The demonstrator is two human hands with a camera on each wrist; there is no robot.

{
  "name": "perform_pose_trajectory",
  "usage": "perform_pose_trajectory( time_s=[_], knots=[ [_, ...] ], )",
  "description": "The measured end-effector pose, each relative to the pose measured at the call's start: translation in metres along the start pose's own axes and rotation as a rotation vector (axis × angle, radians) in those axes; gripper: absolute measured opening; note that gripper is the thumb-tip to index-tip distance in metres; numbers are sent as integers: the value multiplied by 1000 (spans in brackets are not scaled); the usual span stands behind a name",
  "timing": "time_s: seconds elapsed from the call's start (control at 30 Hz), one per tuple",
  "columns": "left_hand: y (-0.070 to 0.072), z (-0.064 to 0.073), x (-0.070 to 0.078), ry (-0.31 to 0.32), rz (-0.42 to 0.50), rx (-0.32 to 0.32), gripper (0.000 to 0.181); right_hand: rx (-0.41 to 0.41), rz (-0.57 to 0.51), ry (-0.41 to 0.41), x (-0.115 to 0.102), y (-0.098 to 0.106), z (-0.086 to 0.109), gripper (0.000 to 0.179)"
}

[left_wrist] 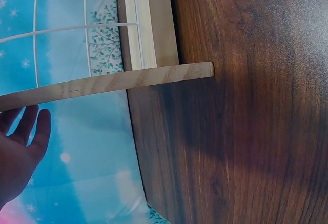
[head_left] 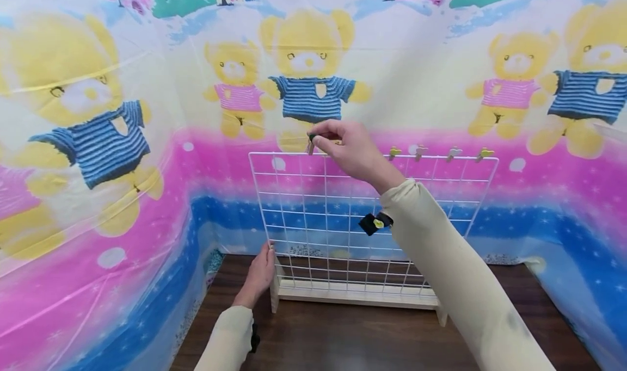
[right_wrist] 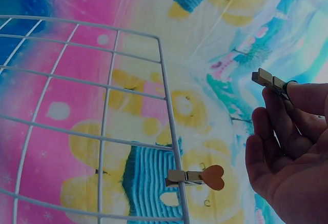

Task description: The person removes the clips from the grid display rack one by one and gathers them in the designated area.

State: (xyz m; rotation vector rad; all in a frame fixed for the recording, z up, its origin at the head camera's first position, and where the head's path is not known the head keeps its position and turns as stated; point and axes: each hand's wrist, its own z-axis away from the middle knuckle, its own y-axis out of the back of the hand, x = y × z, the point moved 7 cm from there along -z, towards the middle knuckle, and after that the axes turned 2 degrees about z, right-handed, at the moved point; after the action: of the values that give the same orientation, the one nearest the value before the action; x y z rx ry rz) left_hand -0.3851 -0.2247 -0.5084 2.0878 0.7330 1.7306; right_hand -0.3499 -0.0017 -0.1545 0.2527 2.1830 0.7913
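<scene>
My right hand (head_left: 350,150) is at the top edge of the white wire grid (head_left: 313,199), thumb and fingers pinching a wooden clothespin (right_wrist: 271,80) with a dark green end. In the right wrist view this clothespin is apart from the grid, its jaws pointing toward the wire side. Lower in that view, a clothespin with an orange-brown heart (right_wrist: 212,177) is clipped on the grid's border wire. My left hand (head_left: 259,273) touches the wooden side post (left_wrist: 107,85) of the grid's stand with its fingertips, the fingers loosely extended.
Right of my hand, yellow clothespins (head_left: 485,153) and pale grey clothespins (head_left: 454,153) sit along the grid's top wire. The stand's wooden base (head_left: 357,297) rests on a dark wood table (head_left: 343,338). A bear-print cloth (head_left: 416,88) encloses the back and sides.
</scene>
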Motion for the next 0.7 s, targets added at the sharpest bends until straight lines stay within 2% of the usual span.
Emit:
perform_pose_trajectory(
  time_s=[0.17, 0.4, 0.6, 0.7],
  knots=[
    [0, 0, 0, -7, -14, 2, 44, -18, -26, 36, 6, -2, 26, 19],
    [0, 0, 2, -13, -17, 4, 42, -47, -33, -34, 35, -12, 68, 21],
    [-2, -1, 2, -35, -23, 2, 42, -55, -60, -56, 65, -21, 101, 22],
    [-2, -1, 1, -43, -24, 7, 40, -73, -72, -112, 84, -28, 116, 23]
  ],
)
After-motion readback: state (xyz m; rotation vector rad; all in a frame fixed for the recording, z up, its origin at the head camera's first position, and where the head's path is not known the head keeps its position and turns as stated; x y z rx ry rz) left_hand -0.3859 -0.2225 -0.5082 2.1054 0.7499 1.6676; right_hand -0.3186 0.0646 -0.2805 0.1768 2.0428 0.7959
